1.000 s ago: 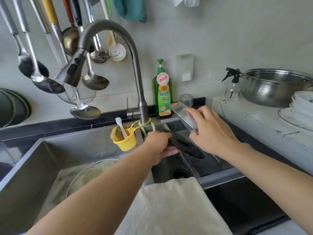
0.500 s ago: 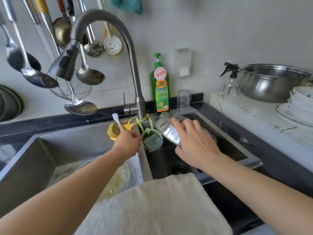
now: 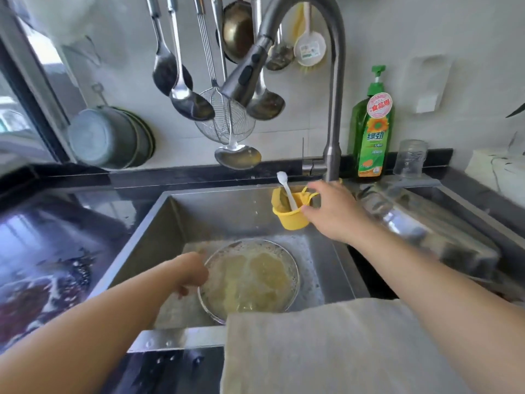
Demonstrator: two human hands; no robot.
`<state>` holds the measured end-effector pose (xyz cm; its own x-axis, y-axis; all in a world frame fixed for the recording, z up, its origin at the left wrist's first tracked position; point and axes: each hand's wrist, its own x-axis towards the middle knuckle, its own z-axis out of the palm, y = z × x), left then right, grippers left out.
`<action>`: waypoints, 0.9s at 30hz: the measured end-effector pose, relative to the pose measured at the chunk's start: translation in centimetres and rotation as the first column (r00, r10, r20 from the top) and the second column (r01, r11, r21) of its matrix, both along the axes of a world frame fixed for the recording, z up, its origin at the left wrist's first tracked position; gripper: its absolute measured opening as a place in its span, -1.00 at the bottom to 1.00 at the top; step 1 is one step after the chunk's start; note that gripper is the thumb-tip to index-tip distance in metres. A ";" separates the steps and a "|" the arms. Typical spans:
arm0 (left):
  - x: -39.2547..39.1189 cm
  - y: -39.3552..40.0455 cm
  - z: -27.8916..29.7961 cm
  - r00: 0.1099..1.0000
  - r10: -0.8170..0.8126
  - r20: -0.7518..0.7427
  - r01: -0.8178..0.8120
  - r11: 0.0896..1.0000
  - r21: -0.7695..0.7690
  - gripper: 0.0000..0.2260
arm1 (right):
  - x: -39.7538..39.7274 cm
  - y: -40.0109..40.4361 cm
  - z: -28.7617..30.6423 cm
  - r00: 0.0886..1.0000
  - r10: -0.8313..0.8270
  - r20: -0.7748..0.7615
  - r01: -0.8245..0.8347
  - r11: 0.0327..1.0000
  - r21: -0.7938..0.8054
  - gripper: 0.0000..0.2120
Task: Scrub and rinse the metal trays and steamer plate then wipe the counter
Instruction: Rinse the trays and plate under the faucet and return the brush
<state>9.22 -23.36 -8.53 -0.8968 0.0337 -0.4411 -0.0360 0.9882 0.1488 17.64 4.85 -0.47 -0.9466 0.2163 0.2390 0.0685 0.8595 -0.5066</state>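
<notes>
A pale cream cloth (image 3: 335,345) lies draped over the near rim of the stainless steel sink (image 3: 159,223), closest to the camera. Just beyond it, on the floor of the left basin, sits a round metal tray (image 3: 250,277) holding cloudy yellowish water, with foam on the basin floor around it. The left hand (image 3: 190,273) reaches down to the tray's left rim; its fingers curl at the edge, but motion blur hides whether the grip is clamped on the rim or only touching it, so I cannot tell. To the left, the dark glossy surface (image 3: 56,237) is wet and reflective. Farther back, the right hand (image 3: 335,211) stretches forward with its fingers spread apart and relaxed, holding nothing, touching or just beside a small yellow plastic cup (image 3: 291,216) that holds a white brush (image 3: 287,191). The tall curved grey faucet (image 3: 332,109) rises behind that hand. Beside it stand a green bottle of dish soap (image 3: 372,129) and a clear glass jar (image 3: 410,159). Metal ladles and a wire strainer (image 3: 224,120) hang on the back wall.
</notes>
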 end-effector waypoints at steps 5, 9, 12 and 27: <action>-2.7 -1.8 -3.6 0.981 0.068 0.182 -0.070 0.998 0.005 -0.75 | -2.1 -2.2 -5.4 0.980 0.071 -0.185 -0.092 0.990 -0.109 -0.63; -4.1 -2.2 -7.0 0.907 0.203 0.370 -0.268 0.954 0.133 -0.78 | -3.8 -1.2 -5.8 0.966 0.021 -0.259 -0.045 0.995 -0.088 -0.69; -4.4 -1.8 -8.9 0.850 0.273 0.451 -0.369 0.919 0.138 -0.91 | -4.2 -0.5 -6.3 0.975 -0.007 -0.221 -0.023 0.991 -0.135 -0.69; -4.3 -0.8 -3.9 0.899 0.349 0.264 -0.415 0.871 0.262 -0.73 | -4.2 0.1 -6.6 0.991 -0.017 -0.131 -0.007 0.983 -0.181 -0.61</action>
